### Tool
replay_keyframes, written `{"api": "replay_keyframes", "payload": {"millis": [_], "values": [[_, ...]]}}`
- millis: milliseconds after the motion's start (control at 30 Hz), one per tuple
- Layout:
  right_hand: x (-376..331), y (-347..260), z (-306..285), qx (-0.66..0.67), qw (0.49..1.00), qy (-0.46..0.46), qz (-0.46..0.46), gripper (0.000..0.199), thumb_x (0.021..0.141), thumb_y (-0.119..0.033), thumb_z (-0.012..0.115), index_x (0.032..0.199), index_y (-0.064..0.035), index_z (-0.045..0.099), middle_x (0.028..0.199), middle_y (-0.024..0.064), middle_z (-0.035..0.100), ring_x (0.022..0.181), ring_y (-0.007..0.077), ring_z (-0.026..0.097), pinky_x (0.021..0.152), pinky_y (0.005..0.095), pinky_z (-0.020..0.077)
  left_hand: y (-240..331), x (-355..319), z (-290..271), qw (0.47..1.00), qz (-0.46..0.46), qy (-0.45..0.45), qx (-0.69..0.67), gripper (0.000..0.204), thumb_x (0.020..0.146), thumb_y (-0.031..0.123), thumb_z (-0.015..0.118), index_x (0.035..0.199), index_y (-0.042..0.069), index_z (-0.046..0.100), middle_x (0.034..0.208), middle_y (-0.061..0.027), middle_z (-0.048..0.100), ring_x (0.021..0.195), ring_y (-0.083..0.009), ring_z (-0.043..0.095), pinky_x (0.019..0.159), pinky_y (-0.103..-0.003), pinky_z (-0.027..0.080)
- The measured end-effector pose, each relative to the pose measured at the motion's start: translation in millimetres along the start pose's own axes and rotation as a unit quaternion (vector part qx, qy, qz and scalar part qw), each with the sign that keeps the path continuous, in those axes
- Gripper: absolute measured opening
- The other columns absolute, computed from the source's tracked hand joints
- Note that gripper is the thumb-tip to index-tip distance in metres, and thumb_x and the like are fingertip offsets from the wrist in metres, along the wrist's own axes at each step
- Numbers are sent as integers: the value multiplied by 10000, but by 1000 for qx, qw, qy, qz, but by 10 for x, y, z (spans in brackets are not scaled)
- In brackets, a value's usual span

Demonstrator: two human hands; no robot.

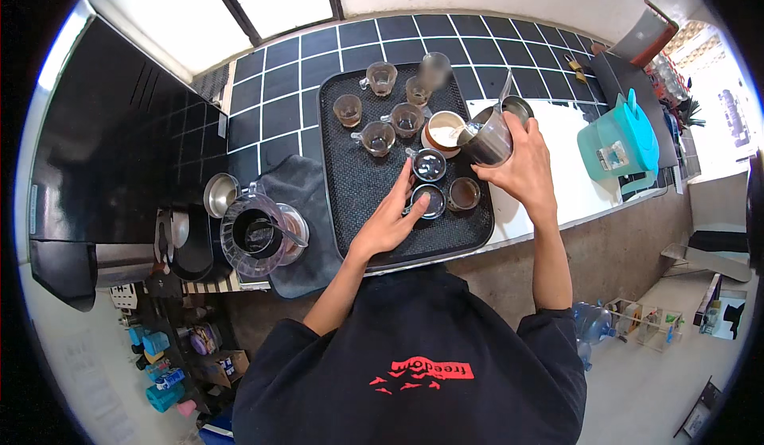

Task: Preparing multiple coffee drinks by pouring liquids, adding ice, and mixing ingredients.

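Note:
My right hand point(521, 171) grips a steel milk pitcher point(487, 136) and tips it over a brown cup point(442, 133) that holds pale milky liquid. My left hand point(394, 218) rests flat on a black tray point(362, 186), fingertips touching two small dark cups point(430, 164) near the tray's front. A third small cup point(463, 194) with brown liquid sits beside them. Several glass mugs point(377, 137) with brown liquid stand at the tray's far half.
A clear jug with a dark funnel point(256, 236) stands on a grey cloth point(306, 194) left of the tray, by a steel cup point(220, 194). A teal container point(621, 147) sits on the white counter at right. Black tiles cover the wall behind.

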State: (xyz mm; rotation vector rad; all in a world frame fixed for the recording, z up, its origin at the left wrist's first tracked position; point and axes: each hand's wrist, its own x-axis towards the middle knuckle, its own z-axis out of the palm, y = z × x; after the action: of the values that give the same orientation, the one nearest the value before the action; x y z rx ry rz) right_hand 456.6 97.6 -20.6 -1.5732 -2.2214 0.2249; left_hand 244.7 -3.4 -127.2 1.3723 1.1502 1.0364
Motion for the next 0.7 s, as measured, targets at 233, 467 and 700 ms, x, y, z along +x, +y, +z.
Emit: {"api": "replay_keyframes", "payload": {"millis": [233, 467, 700], "values": [[36, 0, 52, -18, 1000, -8, -1, 849, 487, -252, 875, 1230, -12, 542, 1026, 183, 516, 956, 363, 564, 831, 450, 480, 12, -27, -41, 999, -2, 3, -53, 824, 992, 338, 522, 1518, 6, -17, 1546, -275, 166, 1415, -368, 278, 1134, -429, 284], [67, -30, 30, -25, 1000, -12, 4, 845, 488, -250, 880, 1228, -27, 538, 1029, 182, 512, 960, 361, 560, 830, 448, 480, 86, -6, -105, 998, -1, -10, -56, 753, 1006, 267, 498, 1538, 99, -8, 1564, -256, 104, 1426, -384, 235, 1138, -460, 282], [91, -52, 19, -21, 1000, -10, -5, 858, 480, -253, 876, 1232, -24, 534, 1024, 184, 512, 953, 366, 562, 829, 447, 480, 95, 35, -144, 999, 9, -11, -33, 726, 1006, 272, 495, 1542, 103, 35, 1583, -206, 78, 1426, -386, 234, 1134, -469, 294]]}}
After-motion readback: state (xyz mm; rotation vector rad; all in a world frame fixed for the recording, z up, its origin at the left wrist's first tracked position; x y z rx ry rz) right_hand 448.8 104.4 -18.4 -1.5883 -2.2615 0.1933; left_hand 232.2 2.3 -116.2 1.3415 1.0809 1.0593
